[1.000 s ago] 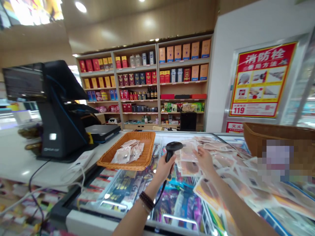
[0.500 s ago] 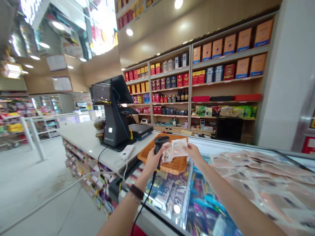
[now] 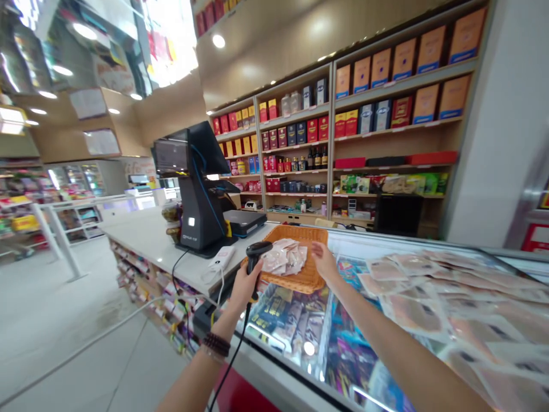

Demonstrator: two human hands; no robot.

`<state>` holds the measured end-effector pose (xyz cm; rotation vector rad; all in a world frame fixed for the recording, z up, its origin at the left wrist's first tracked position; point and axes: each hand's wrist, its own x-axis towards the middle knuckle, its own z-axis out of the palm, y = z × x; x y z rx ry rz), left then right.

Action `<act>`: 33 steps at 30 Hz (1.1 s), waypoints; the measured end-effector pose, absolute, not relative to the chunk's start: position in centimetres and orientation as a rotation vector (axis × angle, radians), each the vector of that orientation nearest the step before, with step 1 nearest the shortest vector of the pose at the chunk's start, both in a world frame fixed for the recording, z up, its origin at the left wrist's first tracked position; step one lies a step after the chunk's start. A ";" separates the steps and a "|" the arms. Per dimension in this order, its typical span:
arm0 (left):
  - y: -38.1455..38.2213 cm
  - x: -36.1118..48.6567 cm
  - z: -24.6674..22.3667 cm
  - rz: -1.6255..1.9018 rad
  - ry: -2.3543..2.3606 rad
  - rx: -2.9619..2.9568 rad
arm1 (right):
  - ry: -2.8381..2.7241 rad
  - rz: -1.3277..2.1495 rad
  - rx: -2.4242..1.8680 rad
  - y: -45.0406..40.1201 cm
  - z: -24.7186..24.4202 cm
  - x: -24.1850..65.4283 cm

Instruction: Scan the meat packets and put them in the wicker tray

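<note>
Over the glass-topped freezer (image 3: 261, 369), the left grip (image 3: 244, 286) is wrapping firmly around a barcode scanner (image 3: 256, 254) — the right grip (image 3: 325, 262) is hanging open and empty just beside a wicker basket (image 3: 300, 232) holding pinkish sealed packets (image 3: 283, 257).

Pretty typical shop corner: tall wooden wall shelves (image 3: 331, 143) crammed with boxes (image 3: 431, 48) and bottles (image 3: 318, 157), a white counter (image 3: 141, 240), pale tiled floor (image 3: 64, 320), bright ceiling spotlights (image 3: 218, 41).

No text here is legible.
</note>
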<state>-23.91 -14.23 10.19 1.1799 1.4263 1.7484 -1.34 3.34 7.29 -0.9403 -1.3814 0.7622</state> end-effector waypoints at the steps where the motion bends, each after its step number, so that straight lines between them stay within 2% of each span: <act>1: -14.1 -23.2 10.2 1.718 1.410 1.200 | -1.389 0.723 -0.935 3.1 7.2 0.4; 7: -12.2 -16.2 11.0 1.521 1.166 1.300 | -1.359 0.503 -1.033 0.9 7.6 12.9; 19: -10.0 1.4 11.4 1.203 0.821 1.298 | -1.078 0.054 -1.552 -5.5 8.8 37.0; 25: -9.5 5.8 9.0 1.129 0.762 1.294 | -1.261 -0.172 -1.901 -8.2 6.6 41.6; 29: -9.2 6.8 6.9 1.090 0.780 1.331 | -1.420 -0.077 -1.964 -8.8 6.6 42.0; 33: -9.3 6.9 6.1 1.094 0.792 1.323 | -1.497 0.020 -2.044 -8.8 8.5 41.6</act>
